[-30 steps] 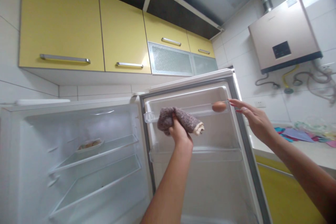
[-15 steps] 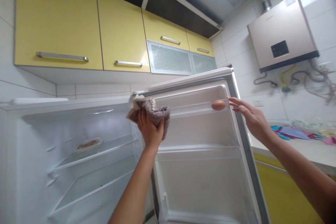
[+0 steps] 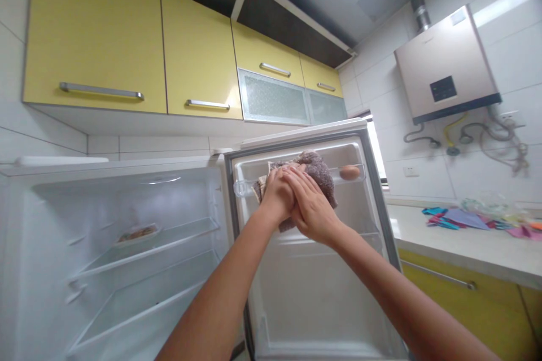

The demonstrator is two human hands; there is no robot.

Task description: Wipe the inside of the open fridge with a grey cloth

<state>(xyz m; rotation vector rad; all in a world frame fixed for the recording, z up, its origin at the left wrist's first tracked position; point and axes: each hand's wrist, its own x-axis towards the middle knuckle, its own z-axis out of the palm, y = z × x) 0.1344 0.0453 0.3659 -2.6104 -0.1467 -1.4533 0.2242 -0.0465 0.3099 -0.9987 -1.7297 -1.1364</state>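
Note:
In front of the open fridge door (image 3: 317, 276), my left hand (image 3: 277, 194) grips a bunched brown-grey cleaning cloth (image 3: 320, 172) with a paler edge. My right hand (image 3: 312, 206) has its fingers together, laid over the left hand's fingers and against the cloth; some fingertips are hidden. Behind the cloth runs the clear upper door shelf (image 3: 241, 188), partly covered by it. A brown egg (image 3: 349, 172) rests at the right end of that shelf.
Left stands the open fridge compartment with glass shelves (image 3: 148, 287) and a food tray (image 3: 136, 234). Overhead are yellow cabinets (image 3: 97, 34) and a tilted range hood panel (image 3: 292, 22). Colourful cloths (image 3: 466, 218) lie on the right counter (image 3: 449, 242), below a water heater (image 3: 449, 67).
The cloth and my left hand have moved right, from the door's hinge side to the upper door shelf. My right hand has left the door's edge and joined the left at the cloth.

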